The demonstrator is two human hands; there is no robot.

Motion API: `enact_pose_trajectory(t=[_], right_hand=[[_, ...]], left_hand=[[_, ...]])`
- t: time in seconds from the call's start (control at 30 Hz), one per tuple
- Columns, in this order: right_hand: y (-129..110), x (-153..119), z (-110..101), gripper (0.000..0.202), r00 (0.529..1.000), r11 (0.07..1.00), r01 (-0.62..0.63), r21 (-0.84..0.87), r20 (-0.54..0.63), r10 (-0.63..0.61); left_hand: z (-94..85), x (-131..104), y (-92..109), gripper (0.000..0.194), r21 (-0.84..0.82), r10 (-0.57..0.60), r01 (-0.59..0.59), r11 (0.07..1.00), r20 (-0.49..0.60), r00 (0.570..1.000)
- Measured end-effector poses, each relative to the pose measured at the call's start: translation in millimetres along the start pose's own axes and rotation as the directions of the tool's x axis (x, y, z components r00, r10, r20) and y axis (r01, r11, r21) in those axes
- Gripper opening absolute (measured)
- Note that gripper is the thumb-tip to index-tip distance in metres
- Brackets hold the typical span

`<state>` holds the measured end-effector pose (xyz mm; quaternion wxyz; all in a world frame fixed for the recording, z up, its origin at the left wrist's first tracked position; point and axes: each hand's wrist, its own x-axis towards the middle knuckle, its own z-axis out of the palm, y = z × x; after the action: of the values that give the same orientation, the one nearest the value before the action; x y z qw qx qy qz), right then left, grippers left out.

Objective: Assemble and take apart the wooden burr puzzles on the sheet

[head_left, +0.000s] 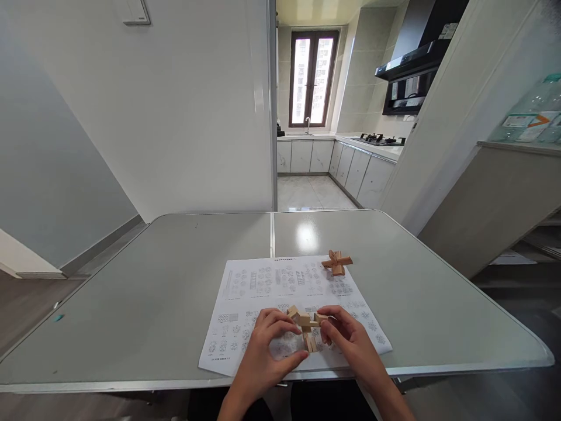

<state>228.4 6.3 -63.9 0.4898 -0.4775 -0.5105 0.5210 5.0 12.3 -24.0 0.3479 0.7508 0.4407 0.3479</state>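
Note:
Light wooden puzzle pieces (pixel 303 319), partly joined, are between my two hands over a printed sheet (pixel 276 292). My left hand (pixel 272 345) is curved around their left side, thumb and fingertips against the pieces. On the right, my right hand (pixel 346 336) pinches a light wooden block (pixel 321 318) between thumb and fingers. Toward the sheet's upper right corner sits a darker, reddish-brown interlocked wooden puzzle (pixel 337 263), with bars sticking out in several directions. How the light pieces fit together is too small to make out fully.
The sheet with small diagrams lies near the front edge of a grey-green table (pixel 131 304). A small teal object (pixel 58 317) is at the table's left. Plastic bottles (pixel 534 114) stand on a shelf at the right, and a kitchen is beyond the doorway.

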Motion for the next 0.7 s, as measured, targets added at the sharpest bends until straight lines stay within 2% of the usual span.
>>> enact_pose_trajectory(t=[0.17, 0.5, 0.6, 0.7], right_hand=[[-1.0, 0.9, 1.2, 0.047, 0.999, 0.999, -0.012, 0.043, -0.049, 0.014], [-7.9, -0.6, 3.6, 0.054, 0.996, 0.999, -0.036, 0.007, -0.087, 0.037], [-7.5, -0.4, 3.8, 0.052, 0.996, 0.999, -0.034, 0.015, -0.086, 0.035], [-5.2, 0.4, 3.9, 0.051, 0.996, 0.999, -0.022, 0.028, -0.083, 0.024]], left_hand=[[0.5, -1.4, 0.4, 0.037, 0.054, -0.027, 0.031, 0.998, -0.075, 0.997], [10.2, -1.2, -19.6, 0.033, 0.211, -0.049, 0.098, 0.973, -0.227, 0.973], [10.9, -1.5, -19.9, 0.032, 0.247, -0.024, 0.081, 0.966, -0.224, 0.974], [10.7, -2.5, -17.5, 0.032, 0.296, 0.001, 0.051, 0.954, -0.172, 0.985]])
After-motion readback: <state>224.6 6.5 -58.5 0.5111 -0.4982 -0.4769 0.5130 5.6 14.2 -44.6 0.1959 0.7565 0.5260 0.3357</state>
